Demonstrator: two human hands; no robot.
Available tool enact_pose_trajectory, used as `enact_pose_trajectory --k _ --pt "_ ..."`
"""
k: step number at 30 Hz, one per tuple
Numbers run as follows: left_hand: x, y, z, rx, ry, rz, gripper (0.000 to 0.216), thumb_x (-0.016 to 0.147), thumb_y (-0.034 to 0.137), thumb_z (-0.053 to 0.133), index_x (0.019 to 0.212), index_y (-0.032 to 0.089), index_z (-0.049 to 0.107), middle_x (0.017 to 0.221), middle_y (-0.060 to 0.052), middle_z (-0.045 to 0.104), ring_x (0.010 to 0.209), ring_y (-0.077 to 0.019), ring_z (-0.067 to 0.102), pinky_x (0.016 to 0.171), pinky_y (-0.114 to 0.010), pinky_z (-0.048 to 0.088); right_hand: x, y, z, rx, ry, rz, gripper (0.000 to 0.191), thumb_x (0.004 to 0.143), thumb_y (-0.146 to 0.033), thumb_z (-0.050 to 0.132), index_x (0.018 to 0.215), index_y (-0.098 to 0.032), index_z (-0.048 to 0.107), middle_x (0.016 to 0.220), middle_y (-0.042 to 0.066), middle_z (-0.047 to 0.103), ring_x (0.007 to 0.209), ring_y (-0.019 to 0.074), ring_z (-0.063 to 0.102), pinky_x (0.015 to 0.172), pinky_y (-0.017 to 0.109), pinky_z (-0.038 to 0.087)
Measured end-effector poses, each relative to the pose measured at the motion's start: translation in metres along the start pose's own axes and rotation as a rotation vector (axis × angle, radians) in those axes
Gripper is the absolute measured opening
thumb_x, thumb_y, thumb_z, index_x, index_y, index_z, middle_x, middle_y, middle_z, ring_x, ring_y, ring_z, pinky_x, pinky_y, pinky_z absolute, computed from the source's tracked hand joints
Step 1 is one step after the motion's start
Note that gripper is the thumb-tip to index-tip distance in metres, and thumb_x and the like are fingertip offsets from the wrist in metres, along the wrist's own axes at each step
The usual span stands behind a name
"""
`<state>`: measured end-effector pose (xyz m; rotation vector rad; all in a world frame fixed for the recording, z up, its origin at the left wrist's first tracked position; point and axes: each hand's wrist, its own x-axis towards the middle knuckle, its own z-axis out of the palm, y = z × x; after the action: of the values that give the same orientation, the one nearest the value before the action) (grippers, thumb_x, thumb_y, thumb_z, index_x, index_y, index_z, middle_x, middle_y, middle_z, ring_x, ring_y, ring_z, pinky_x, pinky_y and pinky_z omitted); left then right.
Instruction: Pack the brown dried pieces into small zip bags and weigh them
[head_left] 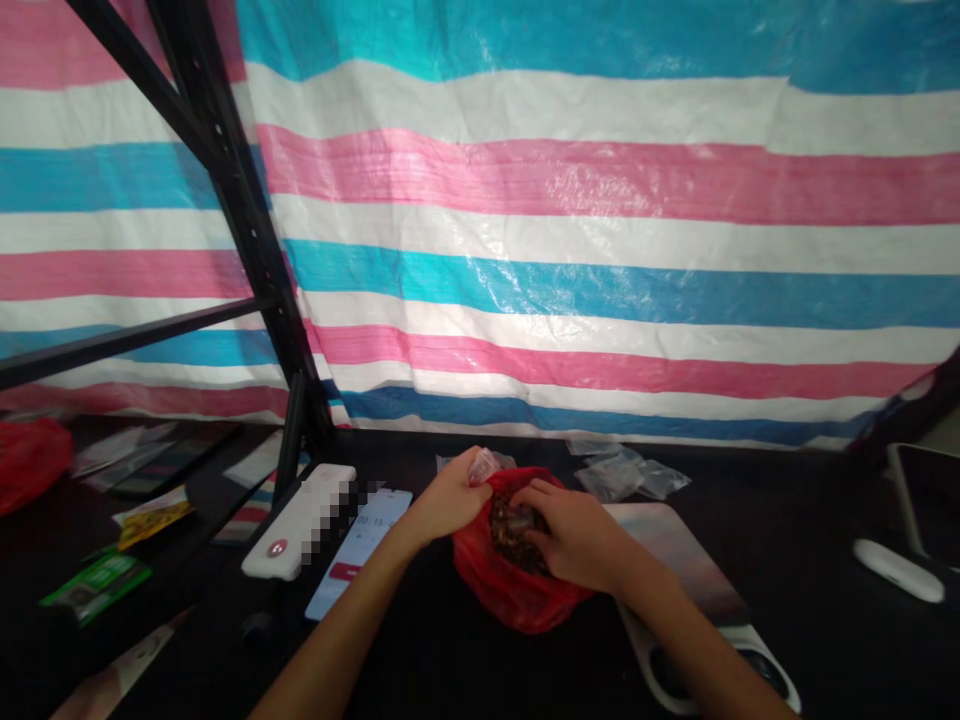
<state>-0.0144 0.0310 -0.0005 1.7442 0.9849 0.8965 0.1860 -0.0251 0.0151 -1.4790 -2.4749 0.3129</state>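
A red plastic bag [517, 600] stands on the black table with its mouth folded open. Inside it lie small brown pieces [499, 525], too blurred to name. At the bag's far left rim my left hand [450, 498] is closed in a pinch on a crumpled clear plastic bag [486, 465]. My right hand [576, 530] reaches into the red bag from the right, fingers and thumb curled about something greyish among the brown pieces. What that is, I cannot make out.
Right of the red bag lies a scale [675, 555] with a silver plate, partly under my right forearm. Clear plastic bags [626, 472] lie behind it. A phone [375, 530] showing a timer and a white device [289, 540] sit left. A dark metal post [255, 230] rises beyond.
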Motion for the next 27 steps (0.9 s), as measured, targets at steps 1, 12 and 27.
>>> enact_pose_trajectory --k 1,12,27 --pt "0.0 0.001 0.0 -0.039 0.015 -0.038 0.016 0.079 0.016 0.056 0.094 0.017 0.063 0.09 -0.003 0.073 0.081 -0.0188 0.067 0.073 -0.028 0.053 0.0 0.001 0.0 0.002 0.006 0.009 0.028 0.083 -0.016 0.062 0.11 -0.025 0.066 0.115 0.004 0.07 0.1 0.0223 0.067 0.085 0.031 0.045" --pt "-0.003 0.003 0.015 -0.255 0.084 -0.193 0.018 0.084 0.018 0.053 0.1 0.018 0.062 0.092 -0.002 0.073 0.082 -0.0175 0.068 0.076 -0.029 0.053 0.001 -0.006 0.005 -0.085 -0.009 0.09 0.036 0.083 -0.017 0.062 0.118 -0.026 0.063 0.122 0.004 0.068 0.098 0.0266 0.068 0.078 0.034 0.043" --pt "0.001 0.001 0.003 0.398 0.355 0.305 0.017 0.09 0.018 0.054 0.106 0.021 0.06 0.107 -0.007 0.067 0.104 -0.0239 0.061 0.096 -0.04 0.048 0.008 0.006 0.004 0.5 0.141 0.079 0.031 0.081 -0.011 0.057 0.109 -0.025 0.061 0.103 0.002 0.074 0.095 0.0213 0.068 0.085 0.033 0.048"
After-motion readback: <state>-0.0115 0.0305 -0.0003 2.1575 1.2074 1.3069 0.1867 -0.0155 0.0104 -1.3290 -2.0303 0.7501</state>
